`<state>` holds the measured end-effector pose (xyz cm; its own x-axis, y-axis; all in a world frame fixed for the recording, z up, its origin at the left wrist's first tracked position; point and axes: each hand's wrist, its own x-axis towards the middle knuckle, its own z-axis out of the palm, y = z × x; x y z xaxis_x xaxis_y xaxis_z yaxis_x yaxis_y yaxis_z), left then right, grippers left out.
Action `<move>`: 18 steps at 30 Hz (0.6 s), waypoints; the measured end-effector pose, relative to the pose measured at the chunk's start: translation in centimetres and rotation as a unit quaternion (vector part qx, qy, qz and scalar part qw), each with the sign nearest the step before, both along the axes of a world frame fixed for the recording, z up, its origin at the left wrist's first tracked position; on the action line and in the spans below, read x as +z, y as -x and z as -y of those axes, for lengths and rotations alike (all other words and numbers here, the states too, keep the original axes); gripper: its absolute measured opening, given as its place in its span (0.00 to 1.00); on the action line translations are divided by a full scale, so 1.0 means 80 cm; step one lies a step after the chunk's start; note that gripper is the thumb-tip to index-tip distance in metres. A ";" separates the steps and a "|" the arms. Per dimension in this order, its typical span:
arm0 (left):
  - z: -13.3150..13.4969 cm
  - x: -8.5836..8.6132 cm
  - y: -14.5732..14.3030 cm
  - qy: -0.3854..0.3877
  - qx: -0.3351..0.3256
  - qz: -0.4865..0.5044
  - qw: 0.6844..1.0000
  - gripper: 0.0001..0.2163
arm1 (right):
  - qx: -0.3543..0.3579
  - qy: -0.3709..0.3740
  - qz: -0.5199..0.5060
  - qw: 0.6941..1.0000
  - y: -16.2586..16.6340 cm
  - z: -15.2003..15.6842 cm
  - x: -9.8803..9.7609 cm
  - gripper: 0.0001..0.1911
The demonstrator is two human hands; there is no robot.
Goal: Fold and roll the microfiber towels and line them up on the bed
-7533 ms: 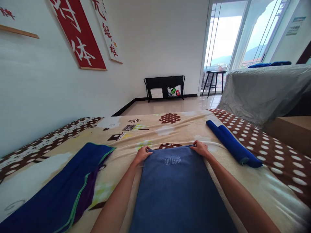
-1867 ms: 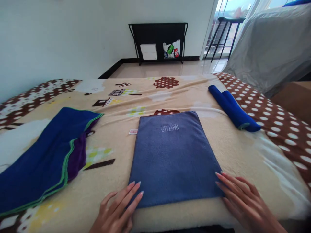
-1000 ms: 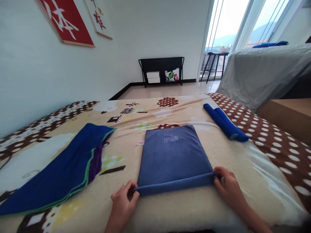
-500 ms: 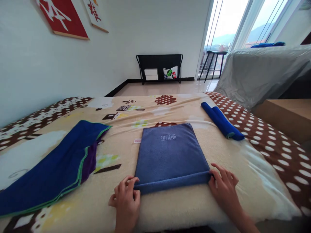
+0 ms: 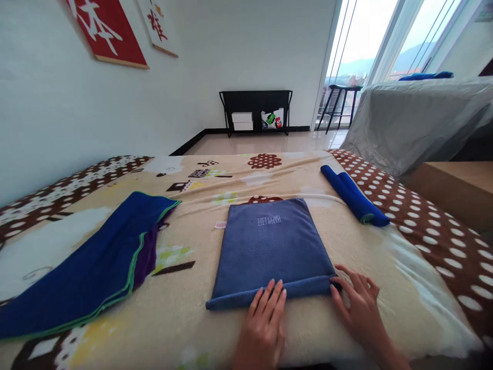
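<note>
A grey-blue towel [image 5: 269,246] with "HAPPY LIFE" lettering lies flat in front of me, its near edge rolled into a narrow band. My left hand [image 5: 264,318] rests on the middle of that rolled edge, fingers stretched out and flat. At the roll's right end my right hand [image 5: 356,300] pinches the towel's corner between thumb and fingers. A small white tag sticks out from the towel's left side. Under everything is a cream blanket [image 5: 308,329] with printed patterns.
Left of the towel lies a folded blue and purple towel [image 5: 88,262] with green edging. A rolled blue towel [image 5: 352,195] sits to the right. Beyond the bed stand a black rack [image 5: 256,97], a stool [image 5: 341,97] and a plastic-covered piece of furniture [image 5: 419,118].
My left hand has let go of the towel's near left corner and moved right to the middle of the rolled edge. My right hand stays at the right end.
</note>
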<state>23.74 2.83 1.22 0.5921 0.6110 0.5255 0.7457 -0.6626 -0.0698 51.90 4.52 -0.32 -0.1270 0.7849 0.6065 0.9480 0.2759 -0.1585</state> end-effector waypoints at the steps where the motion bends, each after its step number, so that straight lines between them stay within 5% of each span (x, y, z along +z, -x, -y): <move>1: -0.003 -0.001 -0.005 0.016 0.013 -0.002 1.000 0.28 | -0.004 -0.005 -0.001 1.000 0.004 0.004 0.004 0.09; 4: -0.011 -0.008 -0.006 0.049 0.028 -0.005 0.998 0.28 | 0.038 -0.004 -0.001 0.999 0.034 0.014 0.022 0.18; 8: -0.011 -0.017 0.003 0.063 0.001 -0.002 0.998 0.25 | 0.266 0.088 0.054 0.959 0.096 0.014 0.043 0.37; 10: -0.011 -0.016 0.003 0.068 -0.018 0.002 0.997 0.24 | 0.321 0.126 0.068 0.936 0.117 0.009 0.047 0.43; 13: -0.011 -0.007 0.004 0.077 -0.018 -0.020 0.997 0.25 | 0.315 0.153 0.076 0.934 0.116 0.003 0.043 0.44; 18: -0.008 0.007 0.059 0.060 0.013 -0.068 0.996 0.27 | 0.247 0.139 0.116 0.952 0.039 0.006 0.025 0.40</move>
